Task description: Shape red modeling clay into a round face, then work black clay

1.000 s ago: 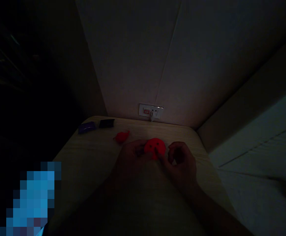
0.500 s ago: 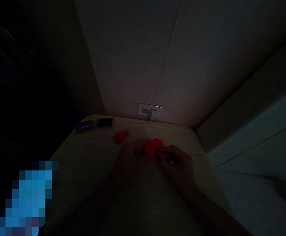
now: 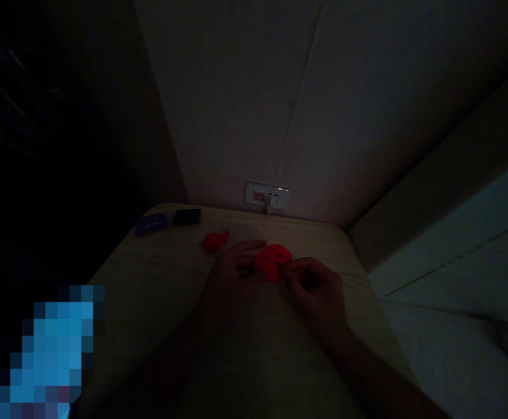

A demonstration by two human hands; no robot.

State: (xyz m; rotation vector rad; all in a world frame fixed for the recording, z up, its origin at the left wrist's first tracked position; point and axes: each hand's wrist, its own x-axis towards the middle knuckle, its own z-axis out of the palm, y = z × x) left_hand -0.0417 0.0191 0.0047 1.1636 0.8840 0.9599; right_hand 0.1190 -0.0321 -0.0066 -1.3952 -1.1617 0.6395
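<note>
In the dim head view, a bright red flattened piece (image 3: 273, 262) with two dark spots lies between my hands; it looks like soft modelling clay. My left hand (image 3: 233, 273) holds its left side between thumb and fingers, with the index finger stretched out along the far side. At the right edge, the thumb and index finger of my right hand (image 3: 317, 284) pinch together against the red piece. Whether something small sits in that pinch is hidden. Left of and beyond my left hand rests a second red lump (image 3: 214, 241) with thin pointed ends.
A purple packet (image 3: 151, 223) and a black packet (image 3: 187, 217) lie near the far left corner of the wooden table (image 3: 157, 273). On the wall behind is a socket plate (image 3: 266, 196) with a red switch and a plug. A blurred blue patch (image 3: 48, 349) fills the lower left.
My right fingertips have drawn from the face of the red piece to its right edge. My left index finger has lifted and straightened. The red piece has shifted slightly left.
</note>
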